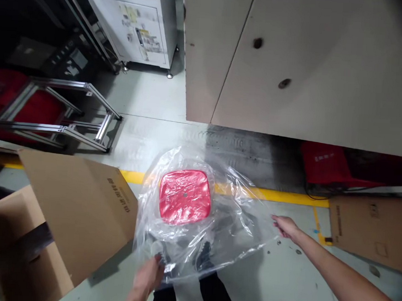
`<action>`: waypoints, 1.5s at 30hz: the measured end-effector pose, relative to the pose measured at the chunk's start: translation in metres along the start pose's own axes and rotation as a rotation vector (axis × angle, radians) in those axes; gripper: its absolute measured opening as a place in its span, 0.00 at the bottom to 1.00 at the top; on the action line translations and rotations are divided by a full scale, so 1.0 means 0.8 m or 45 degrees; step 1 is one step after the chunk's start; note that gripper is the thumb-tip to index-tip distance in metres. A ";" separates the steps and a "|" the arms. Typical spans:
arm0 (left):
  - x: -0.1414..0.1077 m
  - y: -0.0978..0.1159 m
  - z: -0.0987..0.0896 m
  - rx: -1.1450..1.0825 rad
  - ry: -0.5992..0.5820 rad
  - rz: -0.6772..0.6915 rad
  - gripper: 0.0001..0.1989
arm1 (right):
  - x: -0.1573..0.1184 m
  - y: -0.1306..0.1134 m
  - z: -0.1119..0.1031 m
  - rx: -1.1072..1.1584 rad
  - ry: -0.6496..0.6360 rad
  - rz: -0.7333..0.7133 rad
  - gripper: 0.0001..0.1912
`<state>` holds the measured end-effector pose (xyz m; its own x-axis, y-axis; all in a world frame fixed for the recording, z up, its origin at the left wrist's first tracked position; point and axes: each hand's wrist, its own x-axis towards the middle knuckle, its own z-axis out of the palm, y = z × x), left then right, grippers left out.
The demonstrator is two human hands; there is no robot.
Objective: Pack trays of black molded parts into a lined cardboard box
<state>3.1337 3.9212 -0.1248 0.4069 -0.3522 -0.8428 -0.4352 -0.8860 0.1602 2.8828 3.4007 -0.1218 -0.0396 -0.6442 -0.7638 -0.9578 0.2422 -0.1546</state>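
In the middle of the frame one clear plastic bag (213,220) is stretched between two hands, one red square piece (185,196) showing through it. The left hand (148,275) pinches its lower edge; the right hand (285,227) grips its right edge. One open cardboard box (61,218) stands lower left, another box (374,229) at right, on the floor (281,284).

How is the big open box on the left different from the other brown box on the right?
The open cardboard box on the left has its flaps spread wide, so its inside shows; the cardboard box on the right shows only a flat side. The left one sits close beside the clear plastic bag that both hands hold; the right one lies beyond the right hand, apart from the bag. Both are brown cardboard with dark printing.
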 end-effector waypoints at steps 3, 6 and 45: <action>0.045 0.024 -0.074 -0.121 0.460 -0.014 0.30 | 0.017 -0.023 0.000 -0.170 0.113 -0.088 0.13; 0.097 0.028 -0.123 -0.085 0.573 0.134 0.36 | 0.032 -0.044 -0.012 -0.365 0.190 -0.172 0.14; 0.266 0.054 -0.208 -1.149 0.707 0.065 0.40 | 0.015 -0.231 0.316 0.206 -0.201 -0.806 0.48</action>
<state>3.3353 3.7575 -0.2120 0.8139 -0.2823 -0.5079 0.2023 -0.6818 0.7030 3.1315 3.5320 -0.2608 0.5695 -0.5869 -0.5755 -0.7274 -0.0337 -0.6854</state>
